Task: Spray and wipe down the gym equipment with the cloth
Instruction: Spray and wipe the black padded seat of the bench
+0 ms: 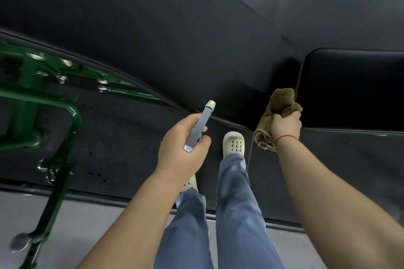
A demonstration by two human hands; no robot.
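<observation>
Here, left hand (181,150) grips spray bottle (202,123); right hand (285,126) clutches cloth (281,100) (brown, bunched).

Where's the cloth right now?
Head view, right of centre: the brown cloth is bunched in the right hand, at the left edge of the black pad, beyond the pale shoe.

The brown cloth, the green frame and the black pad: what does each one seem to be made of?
Brown cloth: soft terry or microfibre, judging by its fuzzy nap and limp folds. Green frame: probably steel tube, gloss-painted; sharp highlights, metal bolts. Black pad: likely vinyl, smooth with dull sheen.
</observation>
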